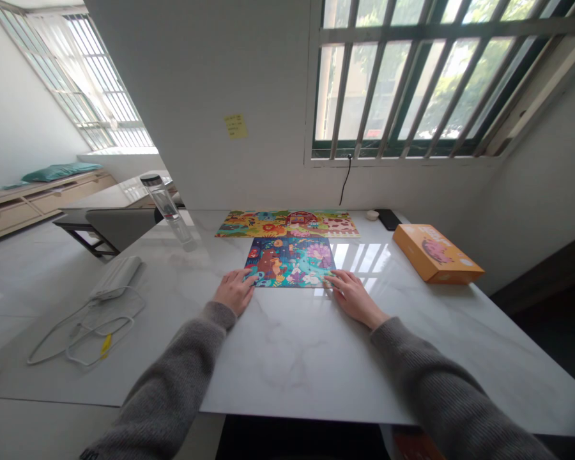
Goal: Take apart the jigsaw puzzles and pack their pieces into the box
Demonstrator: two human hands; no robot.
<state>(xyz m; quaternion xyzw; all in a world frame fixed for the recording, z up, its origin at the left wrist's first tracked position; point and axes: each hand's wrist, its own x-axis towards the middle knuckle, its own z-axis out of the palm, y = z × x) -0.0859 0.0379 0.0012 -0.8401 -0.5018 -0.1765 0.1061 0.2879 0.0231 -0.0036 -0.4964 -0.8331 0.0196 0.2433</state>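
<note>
Head camera: left hand [234, 291] and right hand [353, 297] lie flat, their fingers [247, 276] slightly apart, touching opposite edges of a blue jigsaw puzzle [290, 262] on a marble worktop [287, 358], below a farmyard puzzle [287, 225].

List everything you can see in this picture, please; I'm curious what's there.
near puzzle: 1, multicoloured, between the hands
far puzzle: 1, multicoloured, just beyond near puzzle
box: 1, orange, right of puzzles
bottle: 1, clear, far left of table
charger: 1, white, left on table
cable: 1, white, below charger
dish: 1, white, far table edge
sticky note: 1, yellow, on wall
table: 1, white marble, under everything
chair: 1, grey, left of table
left hand: 1, bare, flat on near puzzle's left edge
right hand: 1, bare, flat on near puzzle's right edge
sleeves: 2, grey, on both arms
</note>
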